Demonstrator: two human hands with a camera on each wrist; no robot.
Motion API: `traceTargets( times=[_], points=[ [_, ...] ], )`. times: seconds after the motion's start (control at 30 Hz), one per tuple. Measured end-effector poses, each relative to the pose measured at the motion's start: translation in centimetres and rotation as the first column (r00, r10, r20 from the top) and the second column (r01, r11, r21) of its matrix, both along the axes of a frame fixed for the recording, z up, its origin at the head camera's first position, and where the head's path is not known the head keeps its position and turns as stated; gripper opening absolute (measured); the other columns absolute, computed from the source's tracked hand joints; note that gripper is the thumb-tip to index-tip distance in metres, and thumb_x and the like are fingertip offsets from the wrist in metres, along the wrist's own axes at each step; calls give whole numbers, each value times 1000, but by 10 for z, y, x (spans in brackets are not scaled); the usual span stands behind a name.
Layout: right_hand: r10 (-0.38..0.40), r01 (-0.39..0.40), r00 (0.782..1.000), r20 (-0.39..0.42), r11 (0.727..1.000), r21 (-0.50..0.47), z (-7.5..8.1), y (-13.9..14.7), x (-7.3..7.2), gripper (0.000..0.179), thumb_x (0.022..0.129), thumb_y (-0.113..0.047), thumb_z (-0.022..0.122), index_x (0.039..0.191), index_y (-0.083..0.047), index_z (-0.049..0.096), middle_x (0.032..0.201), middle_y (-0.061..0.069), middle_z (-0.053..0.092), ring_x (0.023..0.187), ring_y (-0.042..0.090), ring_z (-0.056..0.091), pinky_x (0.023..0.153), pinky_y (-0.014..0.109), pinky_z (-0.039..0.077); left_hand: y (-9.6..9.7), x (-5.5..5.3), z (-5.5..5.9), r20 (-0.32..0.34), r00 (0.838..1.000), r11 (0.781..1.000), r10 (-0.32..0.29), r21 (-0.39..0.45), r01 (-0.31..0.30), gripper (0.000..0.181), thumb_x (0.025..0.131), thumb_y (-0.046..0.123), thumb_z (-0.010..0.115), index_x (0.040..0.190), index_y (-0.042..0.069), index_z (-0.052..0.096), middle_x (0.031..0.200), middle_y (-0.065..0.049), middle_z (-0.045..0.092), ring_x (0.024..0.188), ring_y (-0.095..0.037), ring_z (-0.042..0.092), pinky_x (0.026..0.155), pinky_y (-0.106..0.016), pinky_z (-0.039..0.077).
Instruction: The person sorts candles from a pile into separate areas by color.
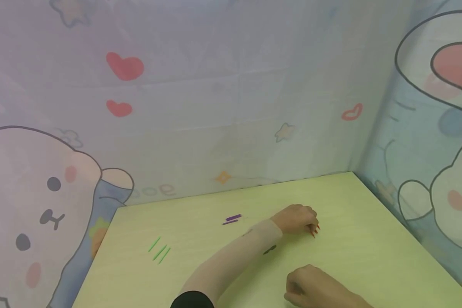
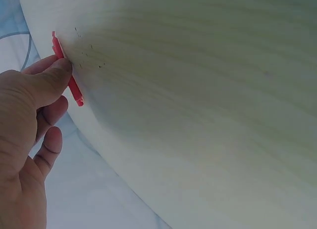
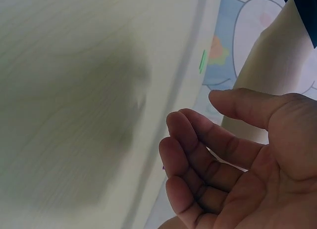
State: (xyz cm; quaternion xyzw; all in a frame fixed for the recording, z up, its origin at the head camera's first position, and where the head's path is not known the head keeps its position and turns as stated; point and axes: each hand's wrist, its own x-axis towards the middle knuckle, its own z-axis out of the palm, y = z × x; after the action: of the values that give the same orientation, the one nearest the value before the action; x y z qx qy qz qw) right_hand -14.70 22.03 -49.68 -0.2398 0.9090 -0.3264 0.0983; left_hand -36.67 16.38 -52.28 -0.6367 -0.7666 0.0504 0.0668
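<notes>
My left hand (image 1: 297,219) reaches across to the far right part of the table. Between thumb and fingers it pinches a few slim red sticks (image 2: 76,91), close to the tabletop; their red tips (image 1: 313,234) poke out below the fingers in the head view. Whether they touch the table, I cannot tell. Nearer to me, my right hand (image 1: 317,287) is held over the table with its fingers loosely bent. Its palm (image 3: 267,199) shows nothing in it in the right wrist view.
Three thin green sticks (image 1: 161,252) lie side by side on the left of the pale yellow table (image 1: 200,273). Two purple sticks (image 1: 232,217) lie near the back middle. A printed cloth (image 1: 200,107) hangs behind the table. Tiny dark specks dot the tabletop in the left wrist view.
</notes>
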Motion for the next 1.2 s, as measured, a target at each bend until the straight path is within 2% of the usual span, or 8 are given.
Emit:
traceTargets(
  times=[0.27, 0.5, 0.67, 0.77, 0.93, 1.03, 1.2],
  points=[
    [6, -6, 1000, 3, 1000, -1, -1, -1, 0, 29, 99, -17, 80, 74, -25, 68, 68, -23, 50, 62, -6, 44, 58, 20, 43, 4, 0, 1, -10, 1000, 1000, 12, -13, -12, 13, 100, 35, 82, 106, 24, 85, 99, 12, 73, 92, 1, 65, 83, -9, 50],
    [-13, 13, 999, 31, 1000, 5, -4, 0, 0, 31, 99, -17, 80, 73, -27, 67, 67, -22, 49, 61, -5, 43, 57, 20, 42, 4, 2, 2, -12, 1000, 999, 29, -15, -29, 17, 99, 37, 81, 110, 24, 86, 103, 12, 75, 94, 1, 67, 88, -8, 51],
    [-10, 10, 1000, 27, 1000, 4, -4, -1, 0, 30, 99, -16, 80, 74, -27, 68, 67, -22, 51, 61, -5, 44, 57, 21, 43, 0, 1, 3, -23, 1000, 1000, 10, -2, -10, 7, 102, 31, 82, 100, 25, 84, 98, 13, 73, 90, 1, 63, 83, -10, 49],
    [-8, 8, 999, 39, 1000, 7, -4, -2, 0, 29, 99, -16, 80, 74, -26, 69, 67, -22, 52, 61, -5, 45, 57, 21, 43, -3, 0, 3, -20, 1000, 1000, 5, 5, -5, 11, 105, 25, 81, 94, 25, 81, 93, 12, 70, 85, -1, 57, 77, -12, 46],
    [5, -5, 999, 45, 1000, 10, -6, -4, -1, 28, 100, -18, 80, 75, -25, 70, 69, -21, 53, 62, -4, 46, 58, 22, 44, -11, -2, 2, -15, 1000, 1000, 13, 27, -13, 10, 107, 23, 79, 98, 26, 84, 94, 13, 71, 85, 0, 59, 77, -11, 46],
    [14, -14, 999, 32, 1000, 10, -7, -5, -1, 28, 100, -18, 80, 75, -25, 69, 68, -22, 53, 61, -4, 46, 57, 22, 44, -16, -3, 2, -4, 1000, 999, 25, 41, -25, 9, 107, 22, 79, 102, 26, 86, 98, 13, 74, 89, 1, 63, 81, -9, 49],
    [21, -20, 1000, -23, 999, 29, -8, -6, -2, 28, 97, -16, 82, 74, -25, 69, 68, -23, 52, 63, -5, 45, 59, 21, 44, -25, -4, 5, 28, 998, 998, 52, 42, -53, 12, 108, 19, 77, 100, 24, 84, 97, 13, 75, 87, 2, 61, 81, -9, 48]
  ],
)
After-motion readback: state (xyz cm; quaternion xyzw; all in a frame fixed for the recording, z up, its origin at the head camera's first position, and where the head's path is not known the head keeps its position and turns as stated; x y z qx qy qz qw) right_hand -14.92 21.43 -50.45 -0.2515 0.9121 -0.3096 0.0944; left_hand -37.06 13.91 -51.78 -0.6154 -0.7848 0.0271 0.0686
